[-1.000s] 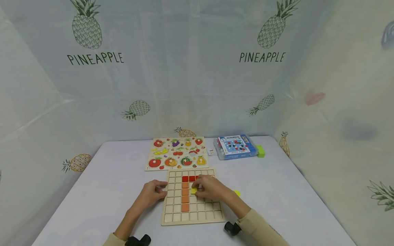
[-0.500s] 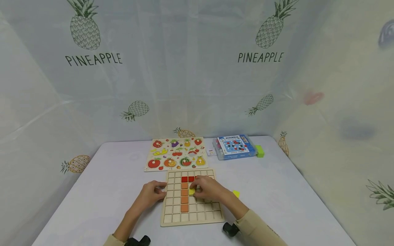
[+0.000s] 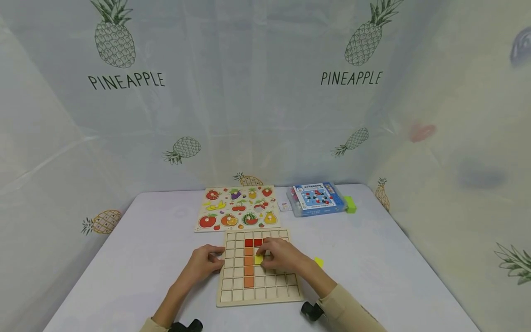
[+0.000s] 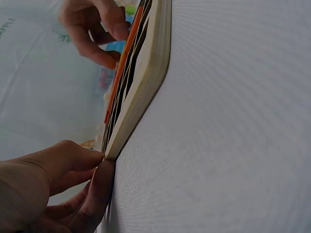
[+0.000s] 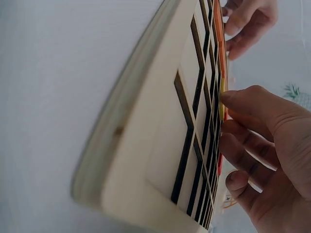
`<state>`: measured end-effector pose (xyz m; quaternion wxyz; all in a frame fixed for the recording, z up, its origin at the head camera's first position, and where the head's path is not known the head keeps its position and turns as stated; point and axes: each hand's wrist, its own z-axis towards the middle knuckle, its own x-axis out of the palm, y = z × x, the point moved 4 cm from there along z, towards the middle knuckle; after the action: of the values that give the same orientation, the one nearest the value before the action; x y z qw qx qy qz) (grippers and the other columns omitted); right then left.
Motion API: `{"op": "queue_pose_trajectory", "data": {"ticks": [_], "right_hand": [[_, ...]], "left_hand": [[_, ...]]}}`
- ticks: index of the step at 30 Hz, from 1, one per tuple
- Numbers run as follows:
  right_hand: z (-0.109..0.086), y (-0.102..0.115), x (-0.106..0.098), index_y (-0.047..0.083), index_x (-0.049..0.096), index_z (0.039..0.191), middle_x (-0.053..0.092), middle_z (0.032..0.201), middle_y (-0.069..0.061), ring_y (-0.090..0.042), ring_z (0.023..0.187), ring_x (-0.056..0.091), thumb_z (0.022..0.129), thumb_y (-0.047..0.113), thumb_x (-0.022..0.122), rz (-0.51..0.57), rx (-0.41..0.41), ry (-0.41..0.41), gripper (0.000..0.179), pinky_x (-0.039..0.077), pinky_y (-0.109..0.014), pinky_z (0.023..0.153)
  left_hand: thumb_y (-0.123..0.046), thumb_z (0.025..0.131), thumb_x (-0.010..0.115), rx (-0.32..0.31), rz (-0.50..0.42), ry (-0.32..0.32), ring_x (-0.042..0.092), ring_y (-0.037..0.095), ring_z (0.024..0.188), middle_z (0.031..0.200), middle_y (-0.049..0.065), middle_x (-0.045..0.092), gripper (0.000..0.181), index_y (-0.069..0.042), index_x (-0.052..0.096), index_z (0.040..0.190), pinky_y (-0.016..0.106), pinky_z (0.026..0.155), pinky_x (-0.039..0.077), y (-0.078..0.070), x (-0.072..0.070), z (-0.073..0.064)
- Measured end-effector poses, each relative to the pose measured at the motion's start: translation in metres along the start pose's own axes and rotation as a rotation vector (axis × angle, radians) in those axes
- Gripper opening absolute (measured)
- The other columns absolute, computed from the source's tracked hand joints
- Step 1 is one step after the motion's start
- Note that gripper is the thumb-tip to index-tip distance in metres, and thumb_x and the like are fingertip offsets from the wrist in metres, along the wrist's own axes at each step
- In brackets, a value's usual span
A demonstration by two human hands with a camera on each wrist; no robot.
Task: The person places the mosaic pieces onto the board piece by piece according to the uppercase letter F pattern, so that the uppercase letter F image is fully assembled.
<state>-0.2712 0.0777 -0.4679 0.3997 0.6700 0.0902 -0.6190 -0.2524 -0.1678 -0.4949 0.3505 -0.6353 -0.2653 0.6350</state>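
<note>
A square wooden grid board [image 3: 271, 291] lies on the table, its raised lines marking out many cells. Red tiles [image 3: 253, 242] sit in a row near its far side, partly hidden by my right hand [image 3: 283, 256]. Below them runs a column of orange tiles [image 3: 249, 271]. The right thumb and fingers pinch a yellow tile [image 3: 259, 260] at a cell just right of that column; in the right wrist view the thumb tip is at its edge. My left hand [image 3: 203, 262] grips the board's left edge between thumb and fingers, as the left wrist view shows up close.
Another yellow piece [image 3: 318, 262] lies right of the board, partly behind the right forearm. Beyond the board are a fruit puzzle board [image 3: 238, 207] and a blue-labelled plastic box [image 3: 317, 199], with a green block [image 3: 351, 204] beside the box. A pineapple-print curtain stands behind the table.
The right hand has shifted slightly left with the yellow tile, bringing it closer to the orange column, and then stays there. The left hand keeps its place at the board's edge.
</note>
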Motion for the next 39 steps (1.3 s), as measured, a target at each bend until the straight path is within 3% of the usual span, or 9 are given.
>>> {"op": "queue_pose_trajectory", "data": {"ticks": [5, 13, 24, 32, 39], "right_hand": [[-0.011, -0.006, -0.006, 0.019, 0.074, 0.105, 0.065, 0.099, 0.007, -0.007, 0.076, 0.053, 0.085, 0.026, 0.075, 0.029, 0.046, -0.014, 0.022, 0.043, -0.018, 0.068], [-0.043, -0.032, -0.019, 0.015, 0.074, 0.108, 0.066, 0.099, 0.004, -0.004, 0.070, 0.050, 0.083, 0.025, 0.076, 0.045, 0.098, -0.069, 0.027, 0.043, -0.018, 0.062], [-0.089, -0.069, -0.037, 0.013, 0.073, 0.106, 0.066, 0.097, 0.004, -0.002, 0.067, 0.048, 0.079, 0.025, 0.080, -0.004, 0.154, -0.125, 0.030, 0.042, -0.018, 0.061], [-0.111, -0.084, -0.040, 0.014, 0.074, 0.103, 0.064, 0.095, 0.007, 0.000, 0.068, 0.046, 0.077, 0.027, 0.082, -0.035, 0.190, -0.132, 0.030, 0.041, -0.018, 0.061], [-0.119, -0.093, -0.046, 0.017, 0.074, 0.100, 0.064, 0.093, 0.010, 0.000, 0.069, 0.047, 0.076, 0.025, 0.083, -0.039, 0.232, -0.132, 0.027, 0.042, -0.017, 0.060]], "left_hand": [[-0.001, 0.079, 0.076, 0.003, 0.002, 0.005, 0.062, 0.009, 0.065, 0.096, 0.010, 0.065, 0.036, 0.002, 0.070, 0.114, 0.019, 0.054, 0.050, 0.000, 0.000, -0.001], [-0.002, 0.078, 0.077, -0.006, 0.008, 0.019, 0.062, 0.010, 0.065, 0.094, 0.010, 0.064, 0.037, 0.003, 0.070, 0.114, 0.020, 0.053, 0.050, 0.002, -0.003, -0.003], [-0.003, 0.079, 0.076, 0.005, 0.000, 0.022, 0.061, 0.008, 0.065, 0.096, 0.010, 0.065, 0.037, 0.003, 0.070, 0.115, 0.020, 0.053, 0.050, 0.005, -0.005, -0.002], [-0.004, 0.079, 0.076, 0.022, -0.013, 0.025, 0.060, 0.006, 0.065, 0.093, 0.010, 0.064, 0.036, 0.004, 0.070, 0.114, 0.020, 0.053, 0.051, 0.006, -0.003, -0.002], [-0.004, 0.079, 0.076, 0.022, -0.012, 0.020, 0.060, 0.006, 0.065, 0.093, 0.010, 0.064, 0.035, 0.003, 0.070, 0.113, 0.020, 0.053, 0.050, 0.005, -0.002, -0.001]]}}
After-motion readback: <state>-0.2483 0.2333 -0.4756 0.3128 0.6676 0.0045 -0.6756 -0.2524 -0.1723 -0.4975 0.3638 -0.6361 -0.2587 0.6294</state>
